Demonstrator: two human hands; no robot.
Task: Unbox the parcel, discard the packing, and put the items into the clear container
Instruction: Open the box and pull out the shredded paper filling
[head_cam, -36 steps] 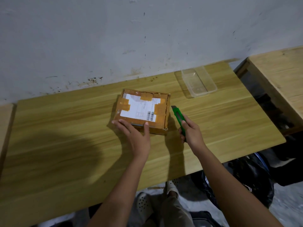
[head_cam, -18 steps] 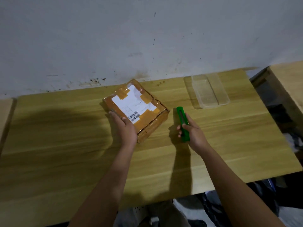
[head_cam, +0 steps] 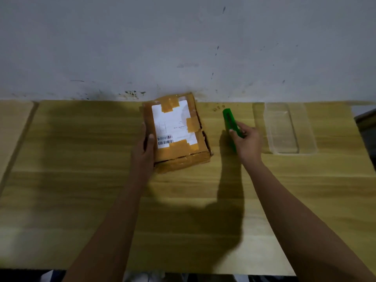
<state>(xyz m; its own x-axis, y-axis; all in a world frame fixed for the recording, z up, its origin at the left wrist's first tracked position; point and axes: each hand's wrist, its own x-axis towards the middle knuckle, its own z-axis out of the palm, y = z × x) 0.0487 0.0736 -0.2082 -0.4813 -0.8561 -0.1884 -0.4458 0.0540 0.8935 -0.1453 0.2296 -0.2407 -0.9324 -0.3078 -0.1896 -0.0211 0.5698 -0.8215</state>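
Cardboard, heavily banded with tan tape, is what you are about to cut: the parcel (head_cam: 176, 132) lies on the desk (head_cam: 81, 180) close to the wall, label up, its long side running toward 12 o'clock. Your left hand (head_cam: 144, 148) clasps its left edge, thumb on top near the barcode; your right hand (head_cam: 246, 142) is closed around the green utility knife (head_cam: 231, 124), tip aimed at 12 o'clock, just off the parcel's 3 o'clock side. Whether the blade is extended cannot be told from here. The clear container (head_cam: 284, 129) sits empty at 3 o'clock of the knife, well clear of the work. To do this step well, I would keep the left hand's grip low on the side wall and away from the cutting line, expose only a short blade, and run it shallowly along a taped seam, drawing away from the steadying hand, so that whatever lies inside is not scored. The tape looks layered, so expect several passes.
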